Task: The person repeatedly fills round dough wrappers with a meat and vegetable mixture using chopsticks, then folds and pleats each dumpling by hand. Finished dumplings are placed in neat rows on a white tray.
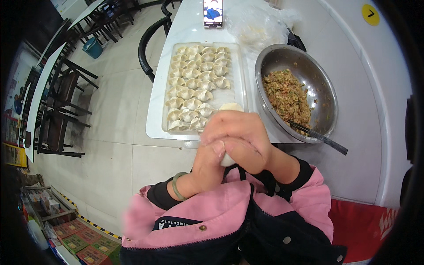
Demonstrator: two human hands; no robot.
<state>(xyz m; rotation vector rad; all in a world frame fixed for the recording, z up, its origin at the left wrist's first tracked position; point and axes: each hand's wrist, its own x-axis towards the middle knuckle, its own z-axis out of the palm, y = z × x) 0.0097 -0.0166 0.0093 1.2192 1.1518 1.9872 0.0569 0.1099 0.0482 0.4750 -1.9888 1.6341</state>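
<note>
Both hands are pressed together over a pale dumpling point(227, 160), which shows only in part between them. My left hand point(210, 162), with a green bangle at the wrist, closes on it from the left; my right hand point(243, 140) wraps over it from the right. Beyond them a clear plastic tray point(239, 86) holds rows of folded dumplings point(190, 82). A round dough wrapper point(231, 106) lies at its near right part, partly hidden by my right hand. To the right stands a steel bowl point(323, 86) of minced filling point(286, 96), with dark chopsticks point(326, 142) leaning on its rim.
A phone point(213, 13) with its screen lit stands at the far side of the white table point(155, 116). Crumpled plastic bags point(258, 29) lie behind the bowl. A black chair point(144, 49) is at the table's left, a white wall point(357, 99) at the right.
</note>
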